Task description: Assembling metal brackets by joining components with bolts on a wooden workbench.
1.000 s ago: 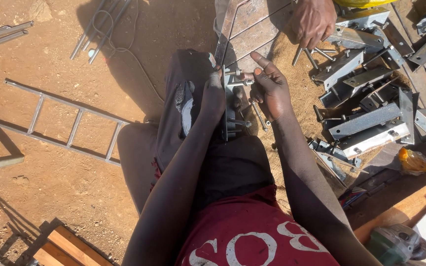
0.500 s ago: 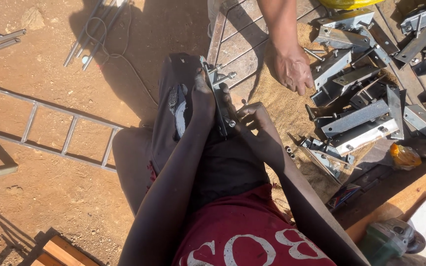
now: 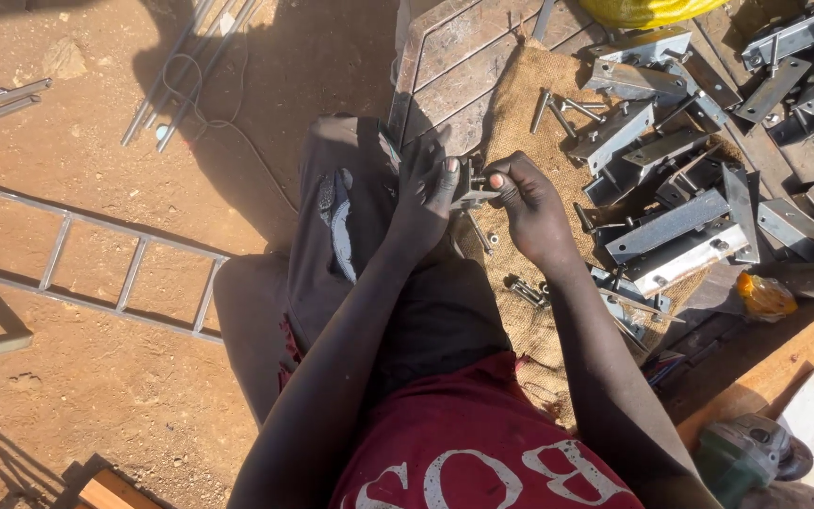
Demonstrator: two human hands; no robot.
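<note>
I sit on the ground with my legs stretched out. My left hand [image 3: 423,184] grips a small grey metal bracket [image 3: 468,188] held upright over my lap. My right hand [image 3: 525,203] is pinched on the bracket's right side, fingers closed on a small part there that I cannot make out. Both hands meet at the bracket above a piece of burlap sacking [image 3: 520,104]. Loose bolts [image 3: 525,290] lie on the sacking just below my right wrist.
A pile of grey metal brackets and angle pieces [image 3: 675,226] lies to the right. A metal grid frame [image 3: 445,57] is ahead, a small ladder-like frame [image 3: 115,269] lies on the dirt at left, rods [image 3: 176,75] at upper left, an angle grinder [image 3: 746,457] at lower right.
Another person's hand that reached over the bracket pile has left the view. My hands have come closer together on the bracket, and the view has shifted slightly.
</note>
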